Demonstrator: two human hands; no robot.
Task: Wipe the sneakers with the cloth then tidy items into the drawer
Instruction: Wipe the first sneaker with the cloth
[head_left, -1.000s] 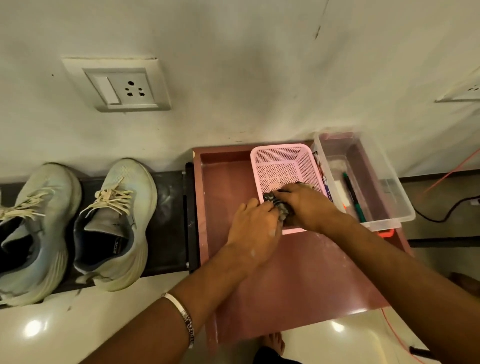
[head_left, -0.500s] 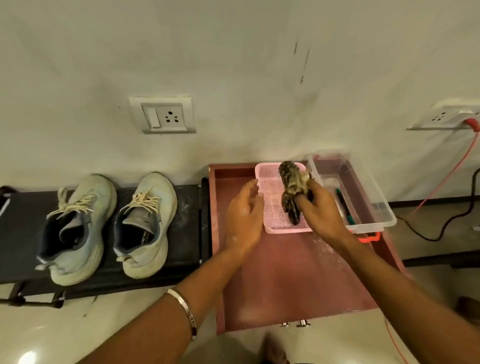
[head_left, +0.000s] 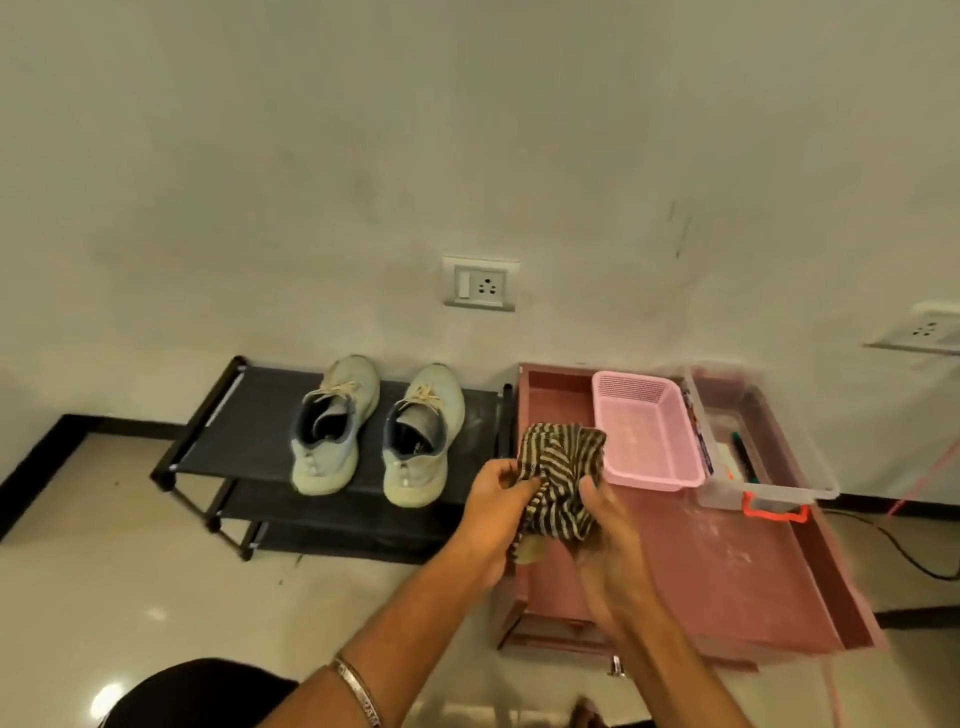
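On the rack (head_left: 249, 415) top sit both sneakers (head_left: 379, 426) toe-to-wall, then left hand (head_left: 493, 512) and right hand (head_left: 605, 525) both clutch the striped cloth (head_left: 561, 467) at the open drawer's (head_left: 727, 582) left edge, pink basket (head_left: 644, 436) and clear box (head_left: 769, 467) along its back.

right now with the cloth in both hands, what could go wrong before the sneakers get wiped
1. The open drawer sticks out beside the person, so a step toward the sneakers could knock it.
2. The cloth is bunched between the left hand and right hand; a loose end might drag on the shoe rack.
3. A red cable trails near the clear box and could snag.
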